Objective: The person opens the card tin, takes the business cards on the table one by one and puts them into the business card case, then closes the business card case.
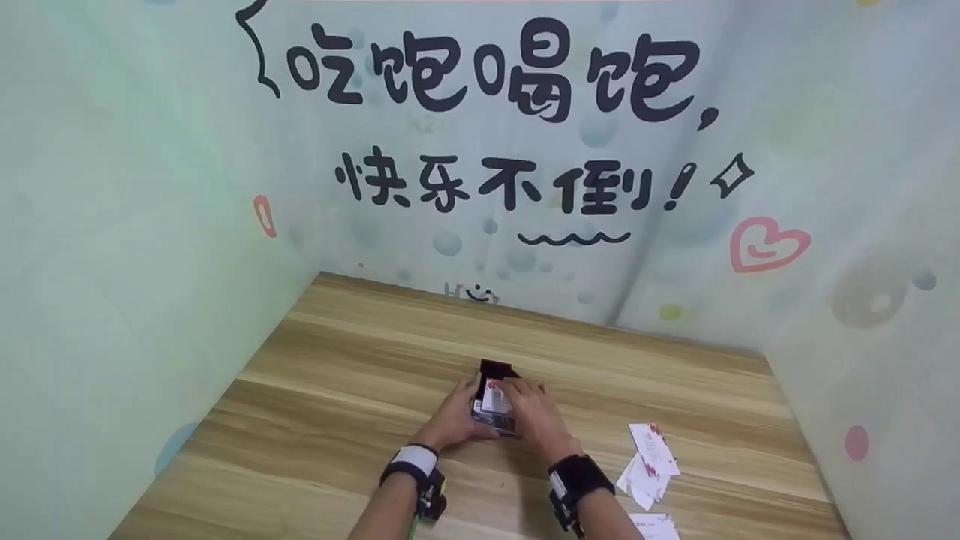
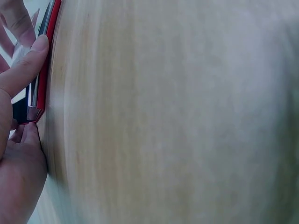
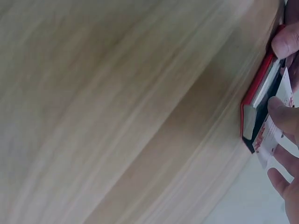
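Note:
A small card case [image 1: 495,367], dark inside with a red outer edge, is between both hands over the wooden table. My left hand [image 1: 454,418] grips it along its left side, the thumb lying on the near edge in the left wrist view. My right hand [image 1: 538,412] pinches a white business card [image 1: 493,399] printed with red flowers. In the right wrist view that card [image 3: 268,137] lies against the dark face of the case [image 3: 252,112], partly hidden by the right thumb and fingers. The left thumb [image 3: 286,42] presses the far end of the case there.
Several white cards [image 1: 651,450] with red flower prints overlap on the table to the right of the right wrist. Another card [image 1: 654,526] lies nearer, at the bottom of the view. Pale printed walls [image 1: 480,255] enclose the wood-grain table [image 1: 337,390] at the back and sides.

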{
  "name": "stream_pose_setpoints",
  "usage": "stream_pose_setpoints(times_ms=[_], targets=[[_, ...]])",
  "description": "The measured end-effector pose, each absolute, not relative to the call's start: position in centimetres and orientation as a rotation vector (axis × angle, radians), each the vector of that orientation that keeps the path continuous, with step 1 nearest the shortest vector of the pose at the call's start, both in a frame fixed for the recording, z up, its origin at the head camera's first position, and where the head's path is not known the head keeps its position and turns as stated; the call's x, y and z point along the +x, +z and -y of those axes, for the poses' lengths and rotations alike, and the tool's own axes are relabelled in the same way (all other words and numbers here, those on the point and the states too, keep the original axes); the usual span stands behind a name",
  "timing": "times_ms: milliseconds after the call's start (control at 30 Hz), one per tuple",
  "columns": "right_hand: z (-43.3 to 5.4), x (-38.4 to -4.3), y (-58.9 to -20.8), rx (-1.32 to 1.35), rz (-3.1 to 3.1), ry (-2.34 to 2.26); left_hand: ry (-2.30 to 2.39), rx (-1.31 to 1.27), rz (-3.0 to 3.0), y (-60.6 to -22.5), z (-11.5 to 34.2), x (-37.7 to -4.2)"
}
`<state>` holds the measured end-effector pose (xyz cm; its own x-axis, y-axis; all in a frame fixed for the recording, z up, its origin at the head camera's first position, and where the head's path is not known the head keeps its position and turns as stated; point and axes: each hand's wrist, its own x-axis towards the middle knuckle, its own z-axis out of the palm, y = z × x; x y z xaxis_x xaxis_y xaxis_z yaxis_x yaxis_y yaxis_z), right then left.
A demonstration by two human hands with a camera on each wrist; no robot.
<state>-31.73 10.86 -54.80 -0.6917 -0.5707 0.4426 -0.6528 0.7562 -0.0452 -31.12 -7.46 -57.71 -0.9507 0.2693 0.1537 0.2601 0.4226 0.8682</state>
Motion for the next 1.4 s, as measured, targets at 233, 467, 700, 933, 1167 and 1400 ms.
stream_pose_setpoints(times_ms=[233,467,700,933,1167,1400], targets=[[-10.1,-31.7,-55.4,0.932,2.572,0.374,1.595,0.485,-2.656,-57.8,7.4,-31.0],[-9.7,-31.7,-55.2,0.927,2.617,0.429,1.593,0.500,-2.682,-57.9,7.4,-31.1],[-9.7,-32.0,-55.3,0.916,2.620,0.463,1.618,0.563,-2.679,-57.9,7.4,-31.3],[-9.7,-32.2,-55.6,0.951,2.649,0.446,1.552,0.496,-2.678,-57.7,7.5,-31.3],[-9.9,-31.6,-56.1,0.983,2.629,0.426,1.592,0.488,-2.643,-57.6,7.4,-31.2],[-9.5,-30.8,-56.6,0.969,2.593,0.355,1.587,0.531,-2.682,-57.6,7.5,-31.2]])
